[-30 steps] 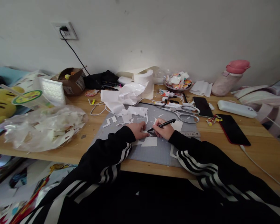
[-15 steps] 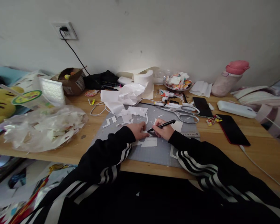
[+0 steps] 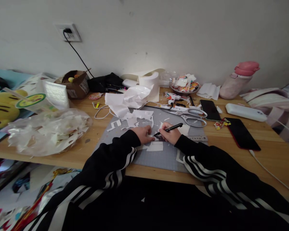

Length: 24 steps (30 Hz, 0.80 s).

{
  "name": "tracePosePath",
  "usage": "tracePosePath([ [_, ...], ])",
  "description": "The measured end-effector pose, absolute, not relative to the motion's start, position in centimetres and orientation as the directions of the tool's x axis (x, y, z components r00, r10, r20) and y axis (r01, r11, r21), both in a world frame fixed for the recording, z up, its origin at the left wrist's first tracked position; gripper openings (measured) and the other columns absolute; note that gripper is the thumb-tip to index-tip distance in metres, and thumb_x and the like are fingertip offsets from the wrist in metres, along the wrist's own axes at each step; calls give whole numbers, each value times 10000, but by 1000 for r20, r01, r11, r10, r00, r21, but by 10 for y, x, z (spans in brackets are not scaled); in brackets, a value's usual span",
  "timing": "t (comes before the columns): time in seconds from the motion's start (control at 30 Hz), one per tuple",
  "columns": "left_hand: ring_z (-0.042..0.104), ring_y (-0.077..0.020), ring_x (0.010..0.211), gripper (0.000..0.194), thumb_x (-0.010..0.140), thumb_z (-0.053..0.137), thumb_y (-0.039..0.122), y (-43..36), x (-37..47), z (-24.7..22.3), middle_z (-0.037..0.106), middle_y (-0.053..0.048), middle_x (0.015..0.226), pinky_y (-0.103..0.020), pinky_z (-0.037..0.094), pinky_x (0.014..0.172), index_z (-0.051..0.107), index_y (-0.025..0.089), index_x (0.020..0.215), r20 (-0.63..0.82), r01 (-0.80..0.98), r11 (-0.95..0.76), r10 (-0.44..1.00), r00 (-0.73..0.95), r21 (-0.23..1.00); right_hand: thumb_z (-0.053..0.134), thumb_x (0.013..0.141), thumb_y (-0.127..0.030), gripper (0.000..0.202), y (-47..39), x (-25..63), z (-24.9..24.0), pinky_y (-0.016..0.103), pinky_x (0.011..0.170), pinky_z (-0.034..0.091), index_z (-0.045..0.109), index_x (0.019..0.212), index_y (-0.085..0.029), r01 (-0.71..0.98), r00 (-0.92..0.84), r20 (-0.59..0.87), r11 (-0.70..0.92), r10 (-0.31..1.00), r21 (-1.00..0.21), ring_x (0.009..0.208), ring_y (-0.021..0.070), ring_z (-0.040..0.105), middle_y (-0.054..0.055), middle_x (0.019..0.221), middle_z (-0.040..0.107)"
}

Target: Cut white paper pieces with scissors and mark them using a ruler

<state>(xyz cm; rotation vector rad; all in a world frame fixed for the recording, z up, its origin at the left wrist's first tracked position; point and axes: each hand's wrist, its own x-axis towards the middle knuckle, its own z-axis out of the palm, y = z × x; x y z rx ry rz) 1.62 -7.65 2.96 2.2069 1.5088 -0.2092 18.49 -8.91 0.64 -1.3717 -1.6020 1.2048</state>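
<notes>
A person in a black sleeve (image 3: 106, 157) with white stripes works at a pale wooden table (image 3: 106, 162). The right hand (image 3: 170, 133) has its thumb and fingers closed together around a slim black pen (image 3: 175, 126), gripped low near the point and slanted, with its far end up to the right; that grip probably serves fine control. The pen's tip comes down just beside the left hand (image 3: 142, 134), whose thumb and forefinger are apart and lowered towards the work, apparently to steady it. (Its other fingers are tucked out of sight, so I cannot tell how they lie.)

A flat metal ruler (image 3: 196, 138) with printed marks runs beneath the right hand towards the left fingertips, most likely as a straight guide. Just nearer the person, a small white paper piece (image 3: 156, 147) bearing thin dark lines lies flat on a grey, rectangular cutting mat (image 3: 159, 160), which presumably shields the wood.

Beyond the hands, jagged white paper scraps (image 3: 141, 115) lie on the mat, seemingly pushed back to leave working room. Large scissors (image 3: 194, 117) with grey loop handles rest at the mat's far right, the loops towards the right, perhaps for easy reach. Well to the left, a crumpled translucent plastic bag (image 3: 48, 131) holds more pale offcuts.
</notes>
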Motion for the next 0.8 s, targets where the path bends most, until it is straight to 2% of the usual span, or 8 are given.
tracePosePath([
  [0.8,583,-178,664,347,757,537,513,-76,16,29,595,18,669,-264,380,610,499,216,934,-378,915,-305,840,389,264,496,679,-226,166,-90,194,4,175,327,269,369,572,-226,333,-122,-77,-32,990,-943,278,64,379,-101,342,435],
])
